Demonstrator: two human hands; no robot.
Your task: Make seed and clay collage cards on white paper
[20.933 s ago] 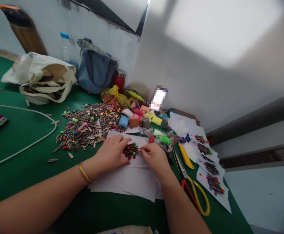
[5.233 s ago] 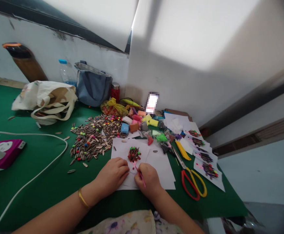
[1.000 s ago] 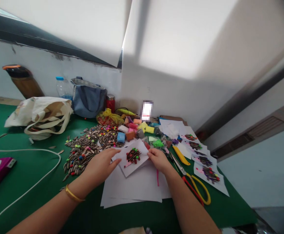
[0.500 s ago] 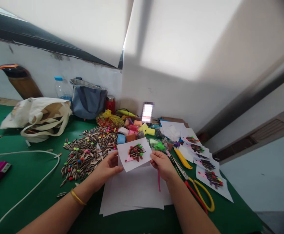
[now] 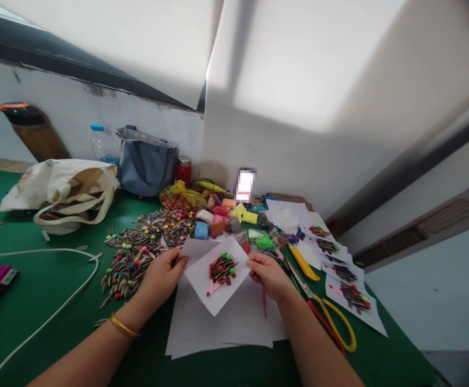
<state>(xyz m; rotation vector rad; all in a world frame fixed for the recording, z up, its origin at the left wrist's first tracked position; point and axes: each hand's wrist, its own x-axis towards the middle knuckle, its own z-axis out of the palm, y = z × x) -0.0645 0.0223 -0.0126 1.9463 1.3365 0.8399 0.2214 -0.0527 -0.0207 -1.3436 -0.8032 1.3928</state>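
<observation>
We do best to handle the card [image 5: 199, 273] by its bare edges alone, pinching just firmly enough that it cannot slip, with our fingertips kept off the seeds [image 5: 231, 263] and the balls [image 5: 233, 271] set among them. A light pinch should spare the paper a crease. In our judgement, a bent card could work the seeds loose, so we would support both sides and turn it from the wrists, slowly, without twisting one corner against the other. The pink stick [image 5: 264, 303] hangs below our right hand [image 5: 263, 271], its top hidden; we should mind that it does not scrape the card.

As for the grip, our right hand is closed in a narrow pinch on the card's right corner, thumb and fingers beside bare paper, with the seeds well inside the edge. Our left hand [image 5: 164, 277] has its thumb and fingers close together near the card's left corner, by the sheet [image 5: 194, 248] behind it; we cannot tell whether they pinch that sheet or merely touch it. The card itself lies between our two hands, tilted with one corner toward us, in front of that sheet and over the stack [image 5: 222, 336] on the surface [image 5: 202, 372].
</observation>
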